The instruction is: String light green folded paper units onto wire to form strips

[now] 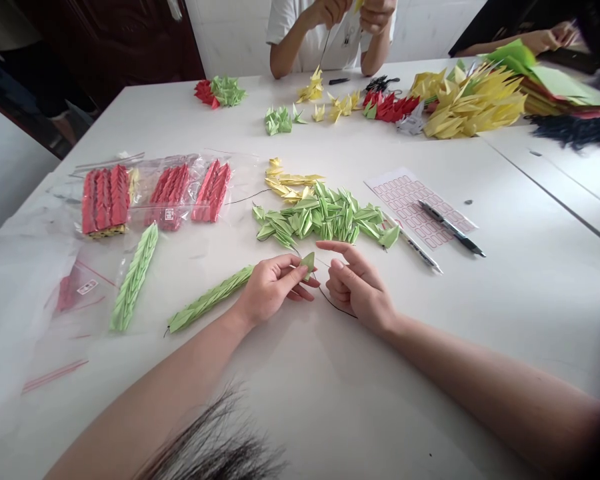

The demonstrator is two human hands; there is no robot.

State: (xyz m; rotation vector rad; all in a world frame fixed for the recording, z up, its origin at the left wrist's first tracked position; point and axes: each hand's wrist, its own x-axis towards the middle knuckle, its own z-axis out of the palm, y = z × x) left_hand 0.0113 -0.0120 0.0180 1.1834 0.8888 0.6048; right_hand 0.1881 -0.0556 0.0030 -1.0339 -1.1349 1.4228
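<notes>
My left hand pinches a small green folded paper unit between thumb and fingertips. A long strand of stacked green paper units lies on the white table and reaches to that hand. A thin black thread runs from the unit past my right hand, whose thumb and forefinger stand apart with nothing visibly held. A heap of loose green units lies just beyond both hands, with yellow units behind it.
Plastic bags of red strands and a green strand lie to the left. A label sheet and pens lie to the right. Across the table, a co-worker holds thread near piles of paper units.
</notes>
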